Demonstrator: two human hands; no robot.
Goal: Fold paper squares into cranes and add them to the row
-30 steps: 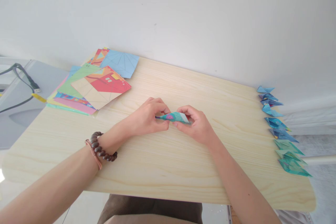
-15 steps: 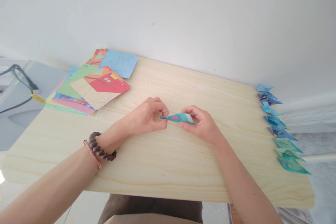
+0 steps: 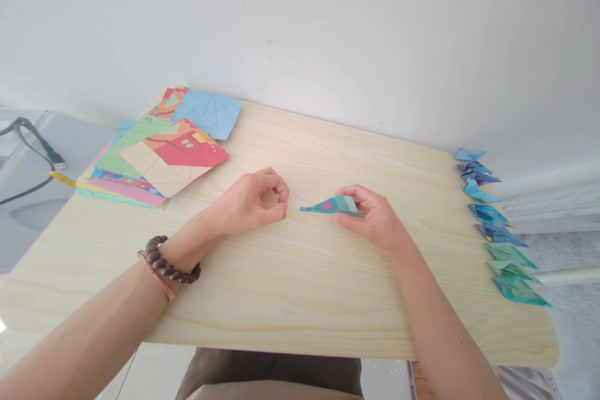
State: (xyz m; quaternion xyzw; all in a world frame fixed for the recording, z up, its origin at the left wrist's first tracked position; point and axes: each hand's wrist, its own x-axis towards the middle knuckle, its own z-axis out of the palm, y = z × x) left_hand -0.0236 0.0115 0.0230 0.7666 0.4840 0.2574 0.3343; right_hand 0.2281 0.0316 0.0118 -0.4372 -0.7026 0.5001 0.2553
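Observation:
My right hand (image 3: 371, 215) pinches the wide end of a teal folded paper piece (image 3: 332, 204) between thumb and fingers. The piece bears a pink ring pattern and a whitish patch, and it tapers to a narrow tip pointing left. Just left of that tip, apart from it, is my left hand (image 3: 250, 203). Its thumb and forefinger curl into a closed ring with nothing between them. A dark bead bracelet and a thin pinkish band circle the left wrist.
Printed paper sheets (image 3: 173, 165) lie overlapping at the table's left back. Several folded blue and green paper pieces (image 3: 490, 215) line the right edge of the wooden table (image 3: 290, 287). A black cable (image 3: 35, 137) lies on a grey surface at left, and a white wall rises behind.
My left hand has let go of the folded paper's narrow tip and moved slightly left. My right hand has shifted right, carrying the paper with it.

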